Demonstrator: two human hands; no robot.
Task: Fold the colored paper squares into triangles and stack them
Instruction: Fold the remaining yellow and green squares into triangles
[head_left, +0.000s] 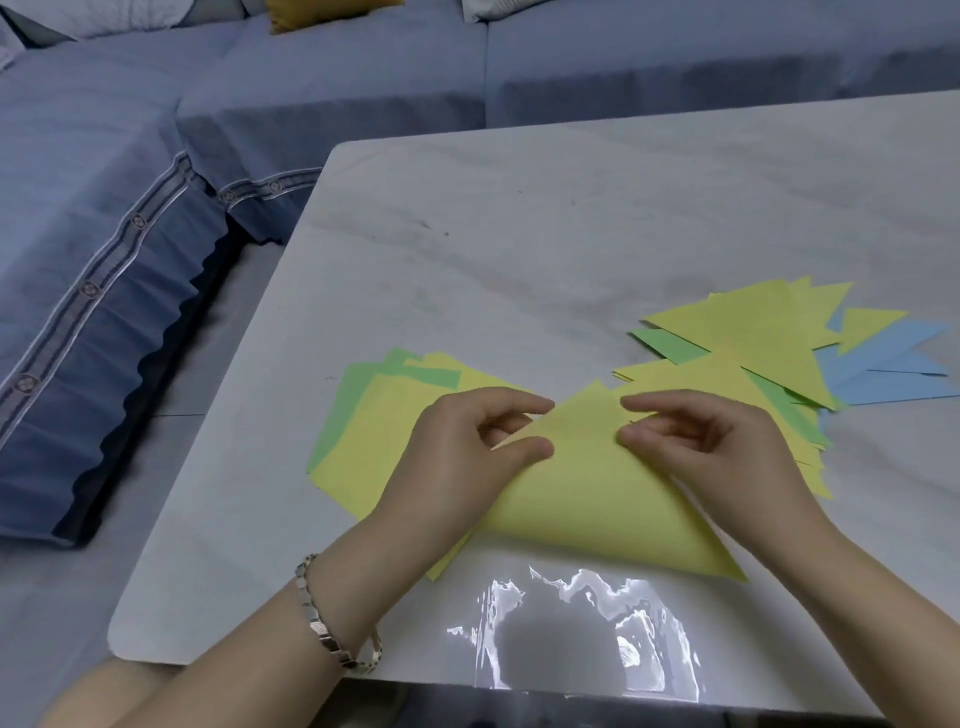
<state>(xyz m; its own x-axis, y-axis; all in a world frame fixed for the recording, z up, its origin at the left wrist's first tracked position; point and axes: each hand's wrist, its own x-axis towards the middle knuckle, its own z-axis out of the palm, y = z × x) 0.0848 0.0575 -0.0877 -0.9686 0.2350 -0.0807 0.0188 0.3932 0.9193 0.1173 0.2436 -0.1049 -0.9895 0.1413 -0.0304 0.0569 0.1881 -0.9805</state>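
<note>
**Asker:** Paper first: which sheet are you holding, and where is it?

**Me:** One yellow sheet (597, 499), doubled over into a triangle. Its tip points away from me and its long edge is nearest me. That edge looks rounded rather than pressed flat. It lies on the worktop (519, 234) right in front of me, and its left side overlaps the stack of flat squares (374, 431).

**Asker:** What are your hands doing?

**Me:** My left hand (467, 447) pinches the sheet between thumb and forefinger, just left of the tip. My right hand (701, 447) pinches it the same way, just right of the tip. The other fingers on both hands are loosely curled. The two hands are close together, with the paper's tip showing between them.

**Asker:** And the rest of the paper?

**Me:** The flat squares on my left are yellow and green, fanned slightly. On my right is the pile of folded triangles (753, 338) in yellow, green and blue. It is loose and spread, with points sticking out in several directions. Its near edge touches or slips under the sheet I hold, but I cannot tell which.

**Asker:** Anything else nearby?

**Me:** A clear plastic sleeve (571, 634) lies shiny at the worktop's near edge. I have a bracelet (322, 623) on my left wrist. A blue sofa (104, 208) stands beyond the worktop.
</note>
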